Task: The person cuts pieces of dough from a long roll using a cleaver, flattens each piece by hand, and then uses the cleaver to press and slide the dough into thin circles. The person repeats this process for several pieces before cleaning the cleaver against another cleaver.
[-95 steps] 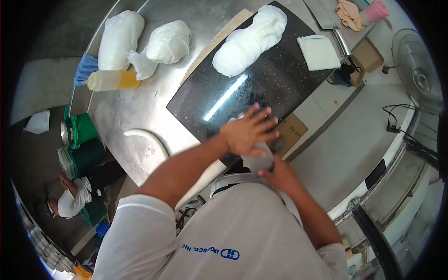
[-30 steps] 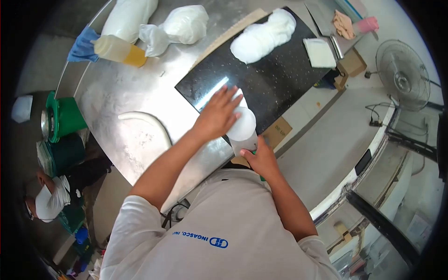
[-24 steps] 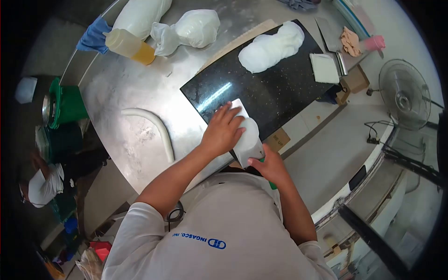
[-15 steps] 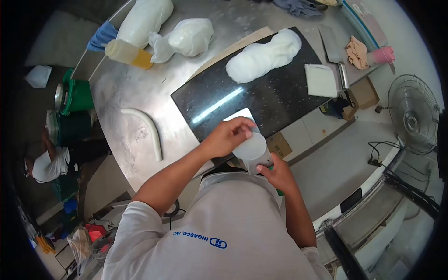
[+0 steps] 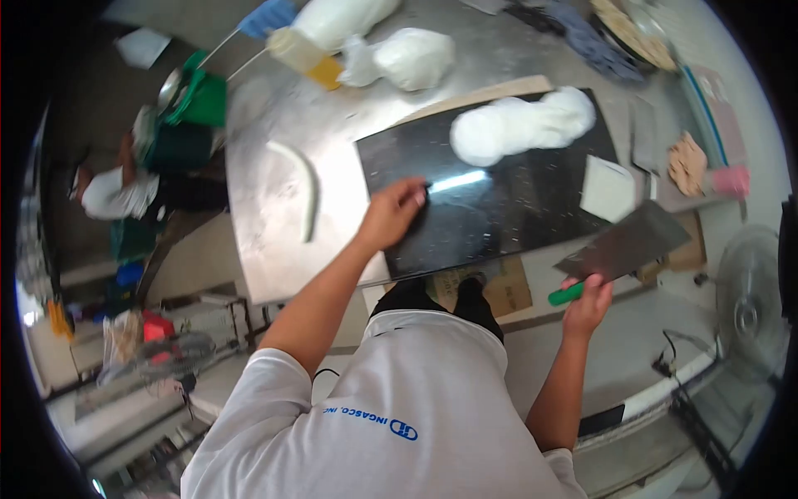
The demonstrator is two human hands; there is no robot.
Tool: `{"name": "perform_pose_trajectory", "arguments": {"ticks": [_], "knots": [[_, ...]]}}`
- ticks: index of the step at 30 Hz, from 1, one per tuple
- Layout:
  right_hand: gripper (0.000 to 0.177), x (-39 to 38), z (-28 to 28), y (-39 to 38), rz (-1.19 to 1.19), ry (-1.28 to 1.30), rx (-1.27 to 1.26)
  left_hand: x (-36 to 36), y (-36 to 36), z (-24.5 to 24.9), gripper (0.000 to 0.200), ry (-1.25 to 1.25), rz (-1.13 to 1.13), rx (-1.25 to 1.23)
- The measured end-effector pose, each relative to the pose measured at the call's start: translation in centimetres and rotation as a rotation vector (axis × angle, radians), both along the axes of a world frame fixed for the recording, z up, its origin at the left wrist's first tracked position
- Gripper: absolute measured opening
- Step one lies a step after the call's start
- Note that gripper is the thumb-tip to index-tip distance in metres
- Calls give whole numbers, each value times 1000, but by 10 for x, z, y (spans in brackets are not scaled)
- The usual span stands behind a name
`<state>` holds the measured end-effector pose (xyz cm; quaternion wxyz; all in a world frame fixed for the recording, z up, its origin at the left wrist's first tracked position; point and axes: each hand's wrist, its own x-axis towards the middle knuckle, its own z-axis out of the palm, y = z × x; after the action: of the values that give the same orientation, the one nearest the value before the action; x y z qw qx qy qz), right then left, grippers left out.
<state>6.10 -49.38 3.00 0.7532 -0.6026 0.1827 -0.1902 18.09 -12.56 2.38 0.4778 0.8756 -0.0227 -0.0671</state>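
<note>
My right hand point(image 5: 588, 306) grips a cleaver point(image 5: 625, 248) by its green handle, holding the broad blade off the front right edge of the black slab point(image 5: 499, 218). My left hand point(image 5: 394, 213) is over the slab's left side, fingers curled together; what they hold, if anything, I cannot make out. A dark speck shows by its fingertips. Toward the slab's back lies a lumpy white roll point(image 5: 519, 126), with a folded white cloth point(image 5: 608, 190) at the right. Left of the slab, a pale dough-like rope point(image 5: 302, 191) curves on the steel table point(image 5: 266, 241).
At the back stand a bottle of yellow liquid point(image 5: 306, 58) and a white plastic bag point(image 5: 414, 58). A metal scraper-like blade point(image 5: 644, 137), a peach cloth point(image 5: 687, 165) and a pink-capped container point(image 5: 726, 181) are at right. A fan point(image 5: 744, 287) stands beyond. Another person point(image 5: 116, 193) is at far left.
My right hand has swung the cleaver out to the right. My left hand has left the blade, moving left onto the slab. The pale round sheet at the blade is no longer visible. The view has shifted.
</note>
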Motion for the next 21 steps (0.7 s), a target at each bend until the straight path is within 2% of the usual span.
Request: {"name": "perform_pose_trajectory", "arguments": {"ticks": [1, 3, 4, 6, 8, 10, 11, 13, 15, 16, 17, 18, 19, 20, 21], "knots": [[29, 20, -10, 2, 42, -4, 24, -25, 13, 7, 32, 80, -7, 47], [27, 48, -26, 6, -22, 412, 303, -69, 52, 8, 28, 47, 74, 75], [27, 51, -32, 11, 4, 413, 304, -88, 75, 0, 26, 4, 133, 86], [24, 49, -37, 24, -73, 563, 346, -118, 121, -21, 29, -98, 386, 237], [22, 30, -31, 47, -43, 543, 340, -129, 150, -16, 42, -179, 639, 469], [20, 10, -20, 81, 63, 527, 342, -128, 183, -34, 37, -357, 605, 516], [19, -2, -14, 104, 140, 537, 301, -125, 196, -42, 37, -347, 615, 494], [12, -20, 2, 162, 251, 698, 50, -116, 206, -40, 30, -298, 407, 501], [14, -33, 16, 223, 526, 573, -312, -112, 213, -37, 26, -276, 408, 384], [16, -31, 34, 252, 672, 717, -649, -111, 219, -35, 22, -268, 399, 297], [16, -27, 40, 279, 844, 377, -1209, -113, 229, -36, 23, -311, 353, 323], [16, -24, 57, 314, 908, 371, -1230, -119, 236, -34, 23, -312, 360, 307], [14, -25, 52, 336, 988, 214, -1305, -124, 243, -31, 21, -271, 354, 282], [13, -23, 62, 363, 1084, 181, -1408, -129, 249, -28, 20, -234, 349, 260], [13, -21, 70, 387, 1186, 149, -1508, -137, 260, -31, 20, -268, 283, 314]]}}
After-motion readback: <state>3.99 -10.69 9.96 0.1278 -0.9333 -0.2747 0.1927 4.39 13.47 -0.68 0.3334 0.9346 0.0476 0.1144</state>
